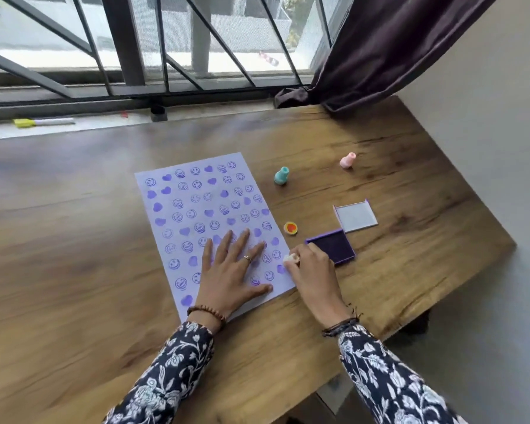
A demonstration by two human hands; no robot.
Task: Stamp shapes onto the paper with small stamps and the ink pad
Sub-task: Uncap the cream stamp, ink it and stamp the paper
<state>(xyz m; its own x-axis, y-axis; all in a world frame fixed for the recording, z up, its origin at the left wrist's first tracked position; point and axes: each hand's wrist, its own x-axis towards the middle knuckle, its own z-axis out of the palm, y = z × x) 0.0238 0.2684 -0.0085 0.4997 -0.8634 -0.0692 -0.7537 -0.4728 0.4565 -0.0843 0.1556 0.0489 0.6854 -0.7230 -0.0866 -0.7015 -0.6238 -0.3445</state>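
Presently | paper [196, 209] thin, light, easily shifted, pinned flat on table [74, 240] by spread left hand [230, 270] | small white stamp [290, 258] pinched upright by right hand [312, 270] at paper's edge, beside ink pad [334, 246]; best gripped at its sides

The right hand [311, 272] hides most of the small white stamp [290, 258], so its face cannot be seen. The left hand [230, 270] covers several prints on the paper [178, 209].

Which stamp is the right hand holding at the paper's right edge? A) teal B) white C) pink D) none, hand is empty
B: the right hand pinches a white stamp at the paper edge; the teal stamp and pink stamp stand untouched on the table.
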